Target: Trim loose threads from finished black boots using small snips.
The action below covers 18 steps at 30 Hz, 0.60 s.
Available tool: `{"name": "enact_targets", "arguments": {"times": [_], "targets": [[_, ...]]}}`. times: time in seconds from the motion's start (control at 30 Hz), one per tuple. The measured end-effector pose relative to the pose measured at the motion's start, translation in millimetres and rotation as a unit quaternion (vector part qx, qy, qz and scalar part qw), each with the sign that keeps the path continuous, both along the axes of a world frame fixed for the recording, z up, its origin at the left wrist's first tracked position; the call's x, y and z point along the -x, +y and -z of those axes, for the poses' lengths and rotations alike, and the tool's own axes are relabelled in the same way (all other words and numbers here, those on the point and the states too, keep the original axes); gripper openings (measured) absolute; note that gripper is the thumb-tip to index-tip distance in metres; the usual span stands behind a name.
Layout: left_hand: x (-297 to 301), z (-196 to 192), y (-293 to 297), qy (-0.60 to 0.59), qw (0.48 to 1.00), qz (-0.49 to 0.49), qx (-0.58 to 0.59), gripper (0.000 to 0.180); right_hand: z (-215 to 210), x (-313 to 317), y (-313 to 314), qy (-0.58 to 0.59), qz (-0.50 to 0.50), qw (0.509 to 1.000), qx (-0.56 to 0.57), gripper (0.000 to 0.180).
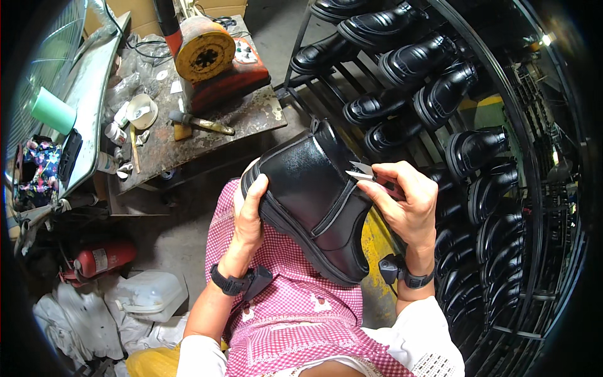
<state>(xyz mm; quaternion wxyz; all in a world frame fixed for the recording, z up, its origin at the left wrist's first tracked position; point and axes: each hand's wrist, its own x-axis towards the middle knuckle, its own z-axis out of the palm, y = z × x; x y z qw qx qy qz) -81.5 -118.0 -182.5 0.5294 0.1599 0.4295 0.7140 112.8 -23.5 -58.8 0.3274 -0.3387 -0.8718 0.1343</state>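
Black boot [301,173] is over the checked apron [295,295], left hand [249,217] clasping its sole edge, right hand [408,198] pinching snips [361,176] at its upper; thread-trimming seems in hand, calling next for steady blades.

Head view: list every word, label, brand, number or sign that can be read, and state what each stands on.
No text is clear enough to quote.
Red cylinder: pale label, print too small to read.
Small white jar: markings too small and blurred to read.
Red-orange machine: marks on its pale panel too small to read.
Black boot: no lettering visible.
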Motion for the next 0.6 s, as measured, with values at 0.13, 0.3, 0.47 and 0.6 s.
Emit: {"name": "enact_targets", "arguments": {"times": [0.13, 0.3, 0.47, 0.6], "targets": [[0, 2, -1, -0.009, 1.000, -0.001, -0.006, 0.053, 0, 1, 1, -0.018, -0.011, 1.000, -0.003, 0.021], [1, 5, -4, -0.026, 1.000, 0.007, -0.012, 0.054, 10, -2, -5, 0.062, 0.011, 0.987, 0.147, 0.016], [1, 10, -4, -0.038, 0.999, 0.003, -0.019, 0.046, 25, -13, -9, 0.250, 0.006, 0.923, 0.293, 0.016], [1, 5, -7, -0.078, 0.997, -0.014, 0.006, 0.045, 37, -24, -6, 0.322, 0.055, 0.876, 0.356, 0.020]]}}
